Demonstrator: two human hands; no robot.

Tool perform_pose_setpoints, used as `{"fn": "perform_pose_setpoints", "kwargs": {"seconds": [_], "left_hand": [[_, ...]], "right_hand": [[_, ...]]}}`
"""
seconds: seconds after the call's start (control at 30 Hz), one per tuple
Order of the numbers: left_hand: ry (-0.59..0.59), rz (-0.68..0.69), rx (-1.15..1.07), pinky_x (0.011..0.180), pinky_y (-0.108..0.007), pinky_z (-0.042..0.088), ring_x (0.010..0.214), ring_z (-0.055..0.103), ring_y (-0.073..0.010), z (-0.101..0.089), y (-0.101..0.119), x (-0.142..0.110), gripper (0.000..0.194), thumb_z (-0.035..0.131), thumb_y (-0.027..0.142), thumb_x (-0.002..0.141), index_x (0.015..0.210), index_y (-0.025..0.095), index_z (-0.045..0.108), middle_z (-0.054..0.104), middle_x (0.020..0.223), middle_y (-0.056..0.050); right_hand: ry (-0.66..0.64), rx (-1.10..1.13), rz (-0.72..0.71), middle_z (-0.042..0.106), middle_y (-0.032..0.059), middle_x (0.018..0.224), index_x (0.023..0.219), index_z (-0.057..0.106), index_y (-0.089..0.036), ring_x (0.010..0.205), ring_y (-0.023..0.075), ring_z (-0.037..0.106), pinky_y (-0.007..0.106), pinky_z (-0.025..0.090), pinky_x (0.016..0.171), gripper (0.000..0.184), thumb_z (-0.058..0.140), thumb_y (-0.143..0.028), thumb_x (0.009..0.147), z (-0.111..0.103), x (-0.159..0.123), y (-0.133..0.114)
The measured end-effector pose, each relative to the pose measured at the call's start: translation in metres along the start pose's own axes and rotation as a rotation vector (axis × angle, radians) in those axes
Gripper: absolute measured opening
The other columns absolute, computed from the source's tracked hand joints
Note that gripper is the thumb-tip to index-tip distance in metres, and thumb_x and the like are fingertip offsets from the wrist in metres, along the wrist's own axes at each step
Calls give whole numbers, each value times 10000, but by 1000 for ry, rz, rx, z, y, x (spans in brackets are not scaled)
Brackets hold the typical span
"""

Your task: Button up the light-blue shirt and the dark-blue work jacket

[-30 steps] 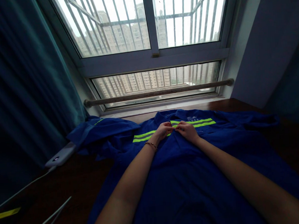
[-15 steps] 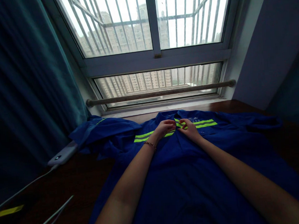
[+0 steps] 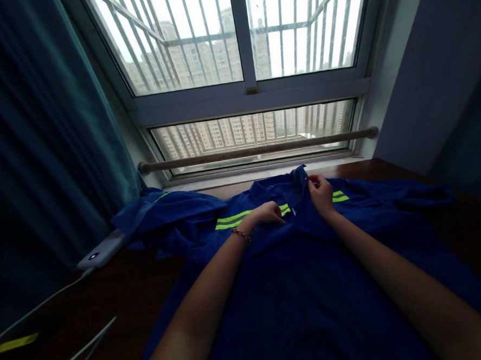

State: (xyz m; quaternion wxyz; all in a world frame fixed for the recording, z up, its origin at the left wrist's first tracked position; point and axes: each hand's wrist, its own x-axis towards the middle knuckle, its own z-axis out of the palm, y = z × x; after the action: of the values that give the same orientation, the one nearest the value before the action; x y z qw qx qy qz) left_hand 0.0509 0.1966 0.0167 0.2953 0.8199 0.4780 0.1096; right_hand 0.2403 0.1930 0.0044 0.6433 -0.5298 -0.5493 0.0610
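A blue work shirt (image 3: 296, 285) with neon yellow stripes (image 3: 235, 219) lies spread on a dark wooden surface (image 3: 121, 296) below the window. My left hand (image 3: 265, 214), with a bracelet at the wrist, rests curled on the shirt's chest at the front placket. Its fingers pinch the fabric edge there. My right hand (image 3: 320, 194) grips the shirt's right front near the collar and holds that flap lifted off the surface.
A white phone (image 3: 102, 249) with a cable sits at the left by a teal curtain (image 3: 37, 132). Another white cable (image 3: 80, 353) and a yellow strip (image 3: 10, 343) lie near the front left. A barred window (image 3: 241, 66) and rail (image 3: 258, 147) stand behind.
My right hand has moved up and right from the placket and raised the shirt's right front flap, covering part of the stripe. My left hand stays on the chest.
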Motion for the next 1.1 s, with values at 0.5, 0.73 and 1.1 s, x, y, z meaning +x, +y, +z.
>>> {"fn": "perform_pose_setpoints", "kwargs": {"seconds": [0.5, 0.73, 1.1], "left_hand": [[683, 165, 154, 684, -263, 342, 718, 519, -195, -4, 49, -20, 215, 547, 278, 755, 936, 162, 548, 551, 744, -72], [459, 210, -174, 553, -233, 293, 533, 406, -112, 24, 41, -5, 225, 644, 214, 646, 508, 157, 476, 427, 520, 10], [-5, -76, -1095, 462, -177, 325, 456, 446, -47, 35, -20, 10, 250, 743, 219, 528, 598, 101, 534, 504, 519, 23]], "right_hand": [[88, 292, 315, 555, -7, 544, 973, 466, -145, 385, 141, 491, 256, 389, 392, 300, 431, -349, 756, -12, 16, 4], [67, -46, -32, 610, 47, 669, 964, 462, -152, 628, 190, 588, 294, 436, 606, 217, 406, -303, 819, -14, 2, -25], [-638, -271, -669, 551, 79, 883, 857, 539, -191, 843, 183, 514, 297, 418, 746, 127, 426, -175, 803, 1, -48, -7]]}}
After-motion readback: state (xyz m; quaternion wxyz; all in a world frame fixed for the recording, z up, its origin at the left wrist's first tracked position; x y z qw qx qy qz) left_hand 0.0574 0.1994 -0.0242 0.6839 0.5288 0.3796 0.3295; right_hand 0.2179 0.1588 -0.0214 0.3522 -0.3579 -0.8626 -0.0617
